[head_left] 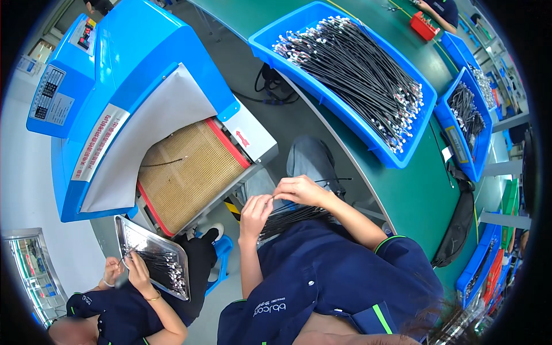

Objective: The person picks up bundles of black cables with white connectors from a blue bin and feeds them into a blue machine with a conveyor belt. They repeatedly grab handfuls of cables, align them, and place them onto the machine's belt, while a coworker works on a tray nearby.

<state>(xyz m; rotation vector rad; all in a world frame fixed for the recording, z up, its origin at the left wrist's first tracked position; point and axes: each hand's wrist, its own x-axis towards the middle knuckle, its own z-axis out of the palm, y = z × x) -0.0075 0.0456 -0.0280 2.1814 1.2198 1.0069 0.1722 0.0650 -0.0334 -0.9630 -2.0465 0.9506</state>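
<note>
Close together above my lap, my left hand (256,215) and my right hand (299,191) pinch a thin black cable (336,179). One end of it sticks out to the right past my right hand. Between my fingertips the cable is mostly hidden. Below my hands, a bundle of similar black cables (294,217) lies across my lap, partly covered by my wrists.
Ahead left stands a blue machine (155,40) with a mesh conveyor belt (190,167) carrying a cable. To the right, a green table (397,192) bears a blue bin (322,98) of cables and a black bag (457,224). At lower left, a co-worker handles cables over a metal tray (127,227).
</note>
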